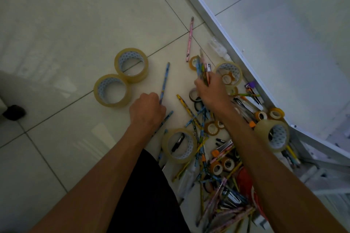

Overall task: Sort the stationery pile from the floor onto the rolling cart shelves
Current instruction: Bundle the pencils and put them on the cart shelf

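A pile of stationery [217,166] covers the tiled floor at lower right: patterned pencils, small tape rolls, clips and large clear tape rolls. My left hand [146,111] grips a blue patterned pencil [164,81] that points away from me; a second blue pencil [166,119] sticks out beneath the hand. My right hand [212,89] holds a bunch of pencils [201,68] upright above the pile. Two big clear tape rolls [121,79] lie apart to the left. A pink pencil [189,39] lies alone farther off.
The white cart's edge [236,43] runs diagonally along the right, its lower frame [312,157] beside the pile. A dark caster [14,112] sits at far left. My dark-clothed knee [147,195] is at bottom centre. Open tile stretches to the upper left.
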